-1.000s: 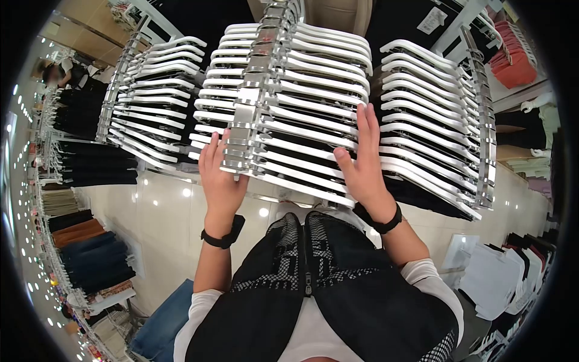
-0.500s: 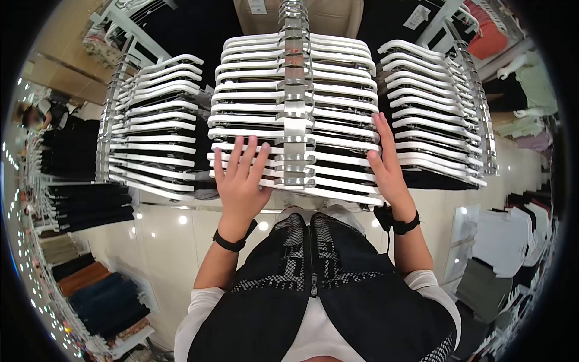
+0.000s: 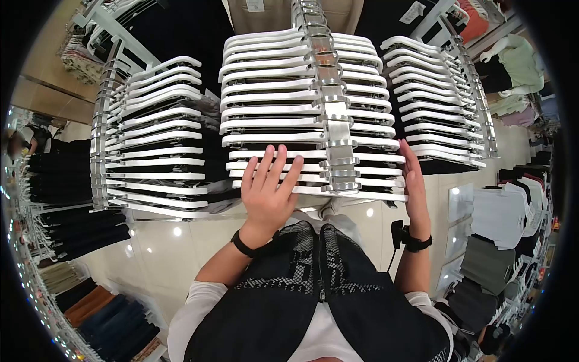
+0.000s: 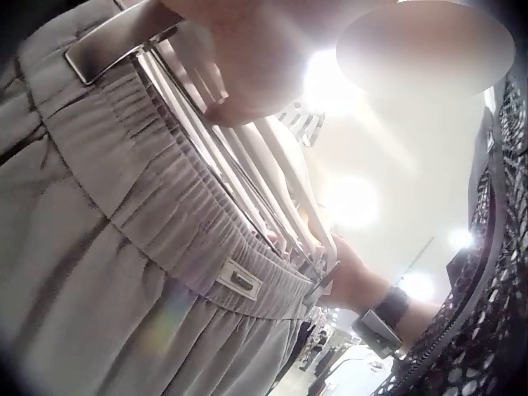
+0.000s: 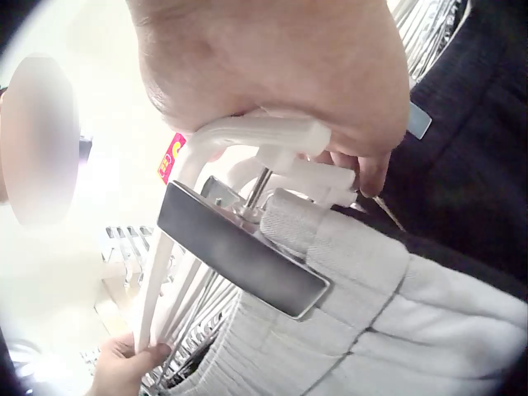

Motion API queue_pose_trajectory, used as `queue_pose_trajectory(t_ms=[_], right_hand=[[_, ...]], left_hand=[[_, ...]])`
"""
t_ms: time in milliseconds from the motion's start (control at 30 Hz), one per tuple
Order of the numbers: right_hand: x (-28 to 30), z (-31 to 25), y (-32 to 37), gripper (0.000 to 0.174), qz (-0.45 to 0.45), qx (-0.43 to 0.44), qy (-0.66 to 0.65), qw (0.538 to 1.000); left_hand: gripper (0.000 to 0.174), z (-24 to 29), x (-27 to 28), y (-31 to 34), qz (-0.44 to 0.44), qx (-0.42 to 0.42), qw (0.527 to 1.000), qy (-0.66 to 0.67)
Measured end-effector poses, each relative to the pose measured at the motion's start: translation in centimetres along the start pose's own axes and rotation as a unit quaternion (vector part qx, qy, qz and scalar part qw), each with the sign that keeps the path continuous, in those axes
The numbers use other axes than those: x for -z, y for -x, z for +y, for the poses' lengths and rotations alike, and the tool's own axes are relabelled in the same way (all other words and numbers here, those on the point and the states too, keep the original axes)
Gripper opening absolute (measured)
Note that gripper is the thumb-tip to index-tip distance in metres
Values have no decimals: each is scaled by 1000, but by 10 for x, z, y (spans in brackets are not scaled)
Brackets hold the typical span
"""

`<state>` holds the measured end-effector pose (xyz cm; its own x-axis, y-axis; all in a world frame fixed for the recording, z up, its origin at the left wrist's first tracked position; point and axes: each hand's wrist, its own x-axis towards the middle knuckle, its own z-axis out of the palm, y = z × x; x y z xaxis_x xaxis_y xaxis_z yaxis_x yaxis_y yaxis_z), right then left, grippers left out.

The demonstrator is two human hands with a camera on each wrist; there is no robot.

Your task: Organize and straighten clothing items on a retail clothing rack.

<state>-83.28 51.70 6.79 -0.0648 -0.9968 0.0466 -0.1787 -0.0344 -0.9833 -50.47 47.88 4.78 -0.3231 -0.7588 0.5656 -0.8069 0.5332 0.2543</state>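
Observation:
A row of white clip hangers (image 3: 271,95) hangs on a metal rail in the middle of the head view. My left hand (image 3: 269,190) rests with spread, straight fingers over the front hangers, left of their hooks. At the hangers' right ends, my right hand (image 3: 416,196) stands upright, fingers straight and close together, its palm side toward the ends. Light grey trousers (image 4: 157,239) with a gathered elastic waist hang from the front hanger. In the right wrist view, a wide metal clip (image 5: 243,252) grips their waistband just below my right hand.
Two more rows of white hangers flank the middle one, a left row (image 3: 160,127) and a right row (image 3: 431,96). Beige trousers (image 3: 265,15) hang behind. Folded or hung clothes (image 3: 494,211) line the right side, and another person stands at the far left.
The middle row has shifted right in the head view. My left hand has moved along the front hangers toward the hooks. My right hand has turned flatter against the hanger ends, its thumb drawn in.

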Motion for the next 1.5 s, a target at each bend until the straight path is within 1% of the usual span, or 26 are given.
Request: queue_pose_trajectory(t_ms=[67,100,200,233,333,367,400,467,500,567,633,700,733,800,867,967,1000,1167,1267,1300,1333,1400,1500], right_hand=[[3,-3,7,85,7,4,38,999],[6,0,8,85,7,7,36,999],[21,4,13,84,4,29,40,999],[28,8,15,81,8,40,43,998],[57,11,28,75,-12,38,106,994],[69,8,34,69,-13,50,140,989],[80,7,38,64,-14,81,158,984],[110,9,53,60,-42,74,159,984],[124,14,62,58,-42,62,146,986],[157,26,81,55,-36,41,127,990],[187,40,100,51,-13,34,169,985],[216,45,120,47,-2,26,214,976],[230,47,130,46,21,28,218,975],[253,53,148,47,63,29,224,972],[277,62,164,48,83,12,201,976],[301,74,175,49,108,-17,183,977],[308,75,175,50,115,-27,182,976],[340,77,156,54,123,-16,185,975],[361,77,132,58,130,10,175,976],[368,77,122,60,132,22,169,976],[374,75,111,61,121,27,176,977],[389,71,86,63,94,33,198,975],[415,67,51,66,27,52,227,972]], left_hand=[[55,0,-2,4,17,-18,1000,19],[51,1,-3,7,33,-30,999,24],[49,2,-1,19,57,-57,996,25],[45,6,-2,26,75,-49,996,22],[43,23,-6,48,136,-69,988,1],[41,30,-9,53,148,-85,985,-14],[41,43,-13,54,164,-85,983,-14],[40,73,-20,55,197,-89,976,-15],[43,94,-22,50,201,-95,975,-17],[41,132,-30,47,215,-119,969,7],[36,171,-45,40,229,-140,963,33],[34,206,-59,34,204,-160,963,70],[34,221,-64,29,190,-171,963,86],[33,252,-76,17,162,-164,966,120],[33,275,-89,0,136,-169,966,139],[34,303,-106,-30,125,-181,964,150],[35,310,-112,-39,122,-183,963,154],[37,343,-147,-75,105,-191,961,171],[39,354,-181,-89,111,-228,932,258],[36,364,-191,-98,91,-223,914,327],[39,367,-206,-97,46,-208,900,380],[43,379,-227,-111,-38,-226,886,404],[47,397,-262,-124,-132,-179,875,430]])
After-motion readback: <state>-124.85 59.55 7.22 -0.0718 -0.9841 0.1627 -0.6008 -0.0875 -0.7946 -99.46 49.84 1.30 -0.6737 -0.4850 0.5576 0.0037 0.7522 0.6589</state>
